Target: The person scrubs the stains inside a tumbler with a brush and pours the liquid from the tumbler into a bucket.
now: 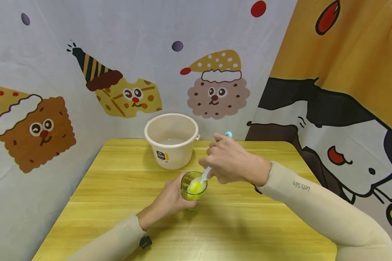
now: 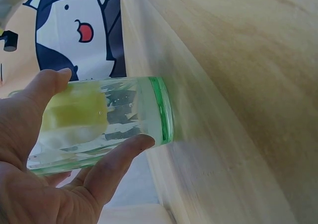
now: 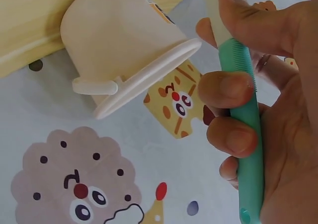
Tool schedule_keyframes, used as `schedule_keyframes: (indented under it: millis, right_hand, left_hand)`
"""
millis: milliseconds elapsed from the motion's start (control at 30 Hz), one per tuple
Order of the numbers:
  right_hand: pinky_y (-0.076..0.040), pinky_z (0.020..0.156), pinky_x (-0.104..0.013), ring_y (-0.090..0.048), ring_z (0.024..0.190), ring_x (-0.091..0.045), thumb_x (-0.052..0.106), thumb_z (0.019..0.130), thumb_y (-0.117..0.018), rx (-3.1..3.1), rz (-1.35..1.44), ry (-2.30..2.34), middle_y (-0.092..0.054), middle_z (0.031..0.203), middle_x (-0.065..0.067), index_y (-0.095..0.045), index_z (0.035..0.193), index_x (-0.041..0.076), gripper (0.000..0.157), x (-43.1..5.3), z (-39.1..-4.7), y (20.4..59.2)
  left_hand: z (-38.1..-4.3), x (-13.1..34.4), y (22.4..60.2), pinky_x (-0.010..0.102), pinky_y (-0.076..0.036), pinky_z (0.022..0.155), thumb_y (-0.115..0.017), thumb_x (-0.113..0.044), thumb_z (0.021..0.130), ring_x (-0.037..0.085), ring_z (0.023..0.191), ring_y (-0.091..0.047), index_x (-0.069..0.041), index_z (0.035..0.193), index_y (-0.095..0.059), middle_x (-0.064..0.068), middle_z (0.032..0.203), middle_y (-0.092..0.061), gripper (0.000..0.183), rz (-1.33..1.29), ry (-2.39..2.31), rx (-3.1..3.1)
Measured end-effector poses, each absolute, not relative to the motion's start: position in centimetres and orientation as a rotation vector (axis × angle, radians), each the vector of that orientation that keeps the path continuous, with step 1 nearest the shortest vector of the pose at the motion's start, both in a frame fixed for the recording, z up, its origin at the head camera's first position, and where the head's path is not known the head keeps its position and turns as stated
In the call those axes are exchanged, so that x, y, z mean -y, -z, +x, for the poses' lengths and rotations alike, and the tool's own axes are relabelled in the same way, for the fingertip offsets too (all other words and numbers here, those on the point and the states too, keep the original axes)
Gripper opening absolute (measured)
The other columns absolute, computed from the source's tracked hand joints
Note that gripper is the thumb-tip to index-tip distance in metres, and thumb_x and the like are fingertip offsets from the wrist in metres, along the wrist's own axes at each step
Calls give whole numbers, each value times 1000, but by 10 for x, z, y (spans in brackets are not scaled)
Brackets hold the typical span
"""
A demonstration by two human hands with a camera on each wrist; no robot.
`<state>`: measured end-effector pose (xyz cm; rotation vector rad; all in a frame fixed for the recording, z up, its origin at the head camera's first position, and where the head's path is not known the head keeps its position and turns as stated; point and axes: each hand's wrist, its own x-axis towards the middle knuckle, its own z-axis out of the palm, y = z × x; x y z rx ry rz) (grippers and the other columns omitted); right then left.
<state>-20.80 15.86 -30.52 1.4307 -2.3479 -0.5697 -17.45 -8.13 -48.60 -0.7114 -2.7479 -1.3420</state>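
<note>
In the head view my left hand [image 1: 168,197] grips a clear green-tinted glass [image 2: 144,110] around its side, tilted with its mouth toward the right hand. The left wrist view shows the thumb on one side of the glass and the fingers on the other, with the glass base close to the tabletop. My right hand [image 1: 232,159] holds a sponge cup brush [image 3: 250,184] by its teal handle, fingers curled round it. The brush's pale neck slants down into the glass. Its yellow and white sponge head [image 1: 196,185] sits inside the glass.
A cream bucket [image 1: 179,156] with a dark label stands at the back of the wood-grain table [image 1: 117,188], just beyond the glass. A cloth backdrop [image 1: 124,32] with cartoon prints hangs behind the table and along its sides.
</note>
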Motion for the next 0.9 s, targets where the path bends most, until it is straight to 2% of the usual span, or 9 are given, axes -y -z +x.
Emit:
schedule_keyframes:
  millis: [233, 367, 733, 900]
  right_hand:
    - [-36, 70, -33, -52, 64, -15, 61, 92, -94, 2357, 1451, 428, -63, 69, 11, -76, 93, 32, 35, -163, -208, 310]
    - [-35, 69, -32, -49, 63, -15, 62, 94, -92, 2338, 1437, 400, -59, 67, 11, -78, 95, 32, 34, -164, -207, 313]
    - [-30, 69, -30, -51, 62, -16, 58, 93, -93, 2324, 1367, 394, -59, 67, 7, -81, 100, 29, 32, -157, -201, 317]
    - [-36, 70, -31, -58, 64, -19, 55, 90, -96, 2313, 1323, 438, -63, 69, 5, -82, 100, 29, 31, -152, -198, 318]
  left_hand:
    - [-173, 80, 486, 31, -66, 96, -112, -32, 78, 17, 115, -78, -17, 151, -59, 4, 133, -80, 92, -689, 1363, 2753]
    - [-173, 79, 485, 29, -66, 94, -111, -32, 79, 16, 113, -78, -16, 151, -59, 4, 132, -80, 91, -691, 1369, 2759]
    - [-174, 78, 486, 29, -65, 94, -110, -32, 79, 14, 112, -77, -15, 153, -58, 3, 131, -80, 92, -664, 1369, 2767]
    - [-174, 78, 485, 31, -66, 96, -110, -31, 79, 14, 113, -77, -15, 153, -58, 3, 131, -79, 92, -678, 1355, 2764]
